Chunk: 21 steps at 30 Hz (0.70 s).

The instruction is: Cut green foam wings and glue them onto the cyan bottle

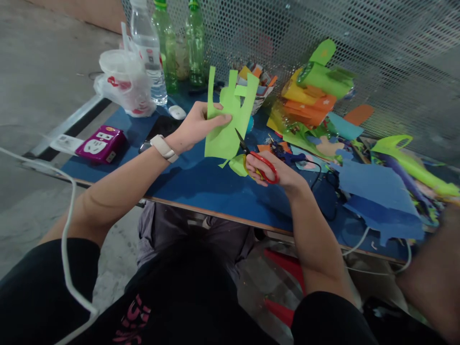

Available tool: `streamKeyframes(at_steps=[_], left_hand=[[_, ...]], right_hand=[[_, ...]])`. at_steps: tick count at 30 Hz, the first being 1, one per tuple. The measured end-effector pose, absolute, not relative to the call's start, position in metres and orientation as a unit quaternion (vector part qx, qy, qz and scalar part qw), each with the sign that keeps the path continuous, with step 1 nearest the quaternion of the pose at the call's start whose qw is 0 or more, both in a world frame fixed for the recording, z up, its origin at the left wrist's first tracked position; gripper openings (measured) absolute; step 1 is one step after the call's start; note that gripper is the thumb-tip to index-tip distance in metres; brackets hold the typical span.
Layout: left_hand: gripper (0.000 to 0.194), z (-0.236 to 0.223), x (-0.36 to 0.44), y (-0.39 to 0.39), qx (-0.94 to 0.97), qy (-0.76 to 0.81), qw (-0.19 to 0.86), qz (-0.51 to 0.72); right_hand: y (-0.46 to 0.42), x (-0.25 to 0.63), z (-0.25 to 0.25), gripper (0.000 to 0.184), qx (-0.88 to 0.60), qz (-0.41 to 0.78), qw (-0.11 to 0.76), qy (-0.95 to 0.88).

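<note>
My left hand [206,122] pinches a sheet of light green paper [226,139], thumb on the near face. Strips and cut-out gaps run along the sheet's upper edge. In my right hand [271,167] is a pair of scissors [266,168] with red handles, fingers through the loops. Their dark blades point up and left, close to the sheet's right side; whether they touch it I cannot tell. Beneath the sheet, by the scissors, a smaller green paper scrap [237,165] shows, partly covered by my right hand.
A purple power socket [102,143], a bagged cup [124,81], a water bottle [149,57] and green bottles [196,43] stand on the left. Orange and green paper pieces [309,103] and blue sheets [377,187] pile up on the right. Another person's arm [434,273] is at the right edge.
</note>
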<state>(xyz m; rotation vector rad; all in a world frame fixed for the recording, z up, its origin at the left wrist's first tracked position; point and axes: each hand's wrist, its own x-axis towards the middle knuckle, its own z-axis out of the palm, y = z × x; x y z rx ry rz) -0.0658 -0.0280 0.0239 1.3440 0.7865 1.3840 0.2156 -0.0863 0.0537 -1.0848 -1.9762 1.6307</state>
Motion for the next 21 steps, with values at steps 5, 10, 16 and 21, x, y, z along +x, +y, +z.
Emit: streamKeyframes(at_steps=[5, 10, 16, 21], left_hand=[[0.067, 0.045, -0.070, -0.029, 0.489, 0.368, 0.526, 0.591], [0.066, 0.084, -0.101, -0.049, 0.513, 0.164, 0.537, 0.649], [0.067, 0.089, -0.084, -0.080, 0.721, 0.173, 0.664, 0.094], [0.065, 0.061, -0.049, -0.084, 0.710, 0.298, 0.614, 0.170]], right_hand=[[-0.084, 0.203, 0.043, 0.081, -0.378, 0.591, 0.260, -0.663], [-0.078, 0.187, 0.028, 0.089, -0.366, 0.612, 0.331, -0.618], [-0.077, 0.172, 0.016, 0.091, -0.345, 0.605, 0.399, -0.596], [-0.077, 0.171, 0.013, 0.091, -0.348, 0.587, 0.431, -0.590]])
